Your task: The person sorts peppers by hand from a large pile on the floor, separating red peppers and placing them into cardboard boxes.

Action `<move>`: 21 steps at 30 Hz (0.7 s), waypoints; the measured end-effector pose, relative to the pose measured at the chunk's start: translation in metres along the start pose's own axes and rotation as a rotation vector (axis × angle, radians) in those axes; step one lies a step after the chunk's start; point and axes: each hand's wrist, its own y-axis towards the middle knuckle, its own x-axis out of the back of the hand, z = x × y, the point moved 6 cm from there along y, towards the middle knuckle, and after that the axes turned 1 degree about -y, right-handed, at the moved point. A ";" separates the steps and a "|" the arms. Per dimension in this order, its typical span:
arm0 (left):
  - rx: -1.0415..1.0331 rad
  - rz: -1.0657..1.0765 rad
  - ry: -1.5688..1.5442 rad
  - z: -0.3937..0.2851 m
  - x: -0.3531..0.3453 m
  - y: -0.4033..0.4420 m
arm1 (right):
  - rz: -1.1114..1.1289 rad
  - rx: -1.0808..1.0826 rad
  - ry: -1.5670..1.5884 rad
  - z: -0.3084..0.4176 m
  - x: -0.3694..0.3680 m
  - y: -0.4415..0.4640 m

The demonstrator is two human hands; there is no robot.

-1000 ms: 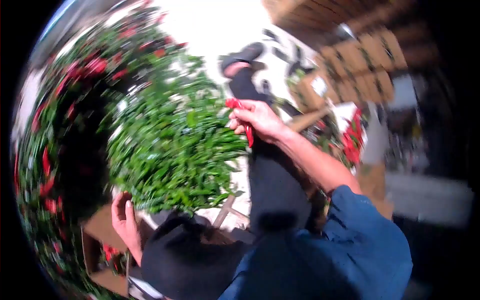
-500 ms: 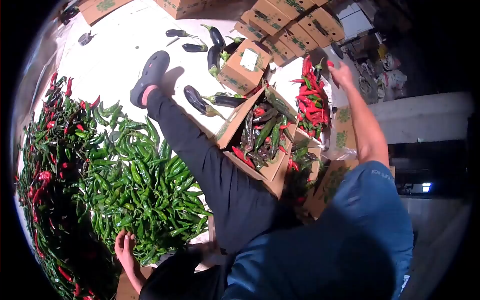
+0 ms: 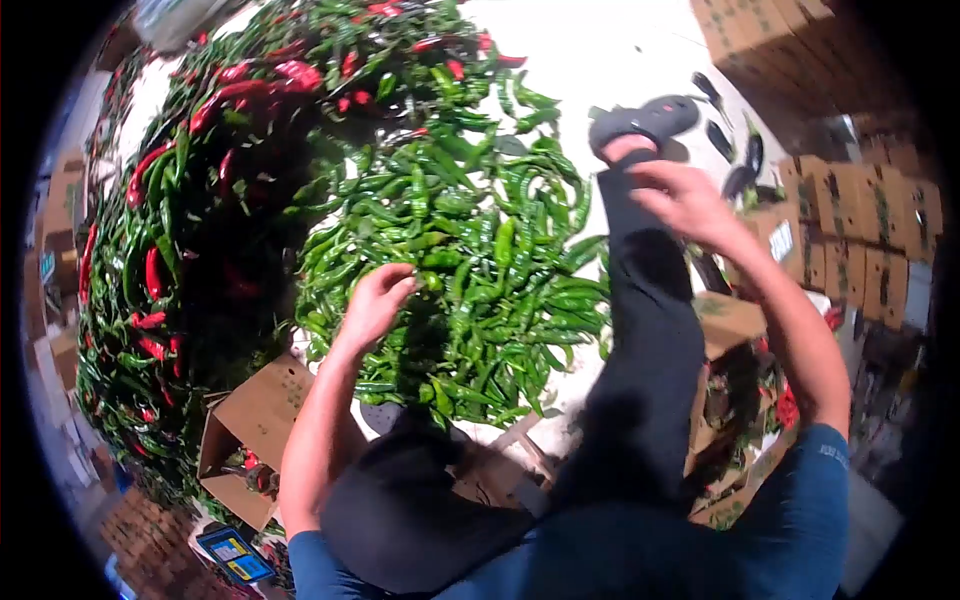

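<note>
A spread of long green peppers [image 3: 505, 245] lies on the pale floor sheet before me. Over its left part is my left hand [image 3: 378, 305], fingers loosely bent and thumb apart, with nothing visible in it. My right hand [image 3: 688, 205] hangs above my outstretched leg, right of the green peppers; its fingers are apart and I see nothing in them. To the left, a tall heap of mixed peppers [image 3: 165, 230], dark green and red, curves around the spread. Open cardboard boxes with peppers stand right of my leg, partly hidden by my right arm.
An open cardboard box [image 3: 262, 405] stands at lower left, near a device with a lit screen [image 3: 235, 555]. Several eggplants [image 3: 755, 150] lie beyond my shoe [image 3: 645, 122]. Stacked cartons [image 3: 860, 215] stand at the right.
My view has swung left toward the pepper heap. My right hand has moved from beside the box of red peppers, where something red was at its fingers, to above my leg.
</note>
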 end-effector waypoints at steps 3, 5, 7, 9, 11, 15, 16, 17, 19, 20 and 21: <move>-0.093 0.013 0.121 0.004 0.007 0.029 | 0.139 0.373 -0.110 0.067 -0.125 0.117; -0.097 -0.030 0.070 0.006 0.014 0.040 | 0.188 0.467 -0.232 0.109 -0.191 0.189; -0.106 -0.084 0.042 0.003 0.026 0.045 | 0.174 0.497 -0.321 0.134 -0.243 0.254; -0.089 -0.121 -0.073 0.014 0.037 0.047 | 0.196 0.402 -0.453 0.126 -0.293 0.313; -0.068 -0.172 -0.249 0.023 0.046 0.039 | 0.149 0.340 -0.565 0.117 -0.319 0.335; -0.034 -0.236 -0.462 0.047 0.060 0.024 | 0.278 0.258 -0.538 0.110 -0.323 0.316; -0.023 -0.262 -0.494 0.054 0.063 0.024 | 0.304 0.260 -0.532 0.105 -0.320 0.304; 0.021 -0.289 -0.585 0.062 0.065 0.022 | 0.329 0.263 -0.430 0.100 -0.312 0.295; 0.084 -0.347 -0.720 0.067 0.067 0.017 | 0.366 0.188 -0.196 0.094 -0.281 0.277; 0.091 -0.357 -0.760 0.066 0.066 0.014 | 0.437 0.127 -0.072 0.091 -0.266 0.269; 0.090 -0.350 -0.788 0.062 0.064 0.012 | 0.557 -0.085 0.181 0.098 -0.250 0.251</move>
